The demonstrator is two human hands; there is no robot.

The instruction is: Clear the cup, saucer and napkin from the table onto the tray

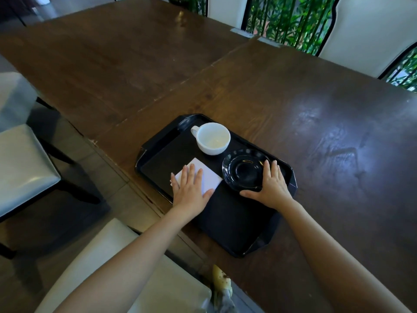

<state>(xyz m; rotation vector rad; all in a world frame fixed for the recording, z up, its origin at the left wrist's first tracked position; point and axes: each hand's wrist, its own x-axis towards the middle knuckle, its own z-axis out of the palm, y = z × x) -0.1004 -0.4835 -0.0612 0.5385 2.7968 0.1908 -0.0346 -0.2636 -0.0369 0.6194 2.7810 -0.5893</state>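
A long dark-brown wooden table point(293, 98) fills most of the view, made of two tops butted together with a seam running diagonally across it. Pale upholstered chairs point(24, 163) stand along its left side, and white high-backed chairs point(361, 35) line the far side in front of windows with green bamboo point(291, 21) behind them.

On the near part of the table lies a black rectangular plastic tray point(228, 220) with clipped corners, set at an angle to the table edge. All three of the task's things are on it. A round black glossy saucer point(244, 169) lies flat near the tray's right rim. A white ceramic cup point(213, 138) stands upright just beyond the saucer, near the far corner of the tray, its handle pointing left; it looks empty apart from a pale residue at the bottom. A white square paper napkin point(209, 175) lies flat on the tray's floor to the left of the saucer, close to it.

The left hand point(191, 188) rests palm down on the napkin's near-left part, fingers extended and slightly spread, gripping nothing. The right hand point(272, 186) lies palm down over the saucer's near-right edge, fingers straight and together on the rim, thumb stretched out along the near side.
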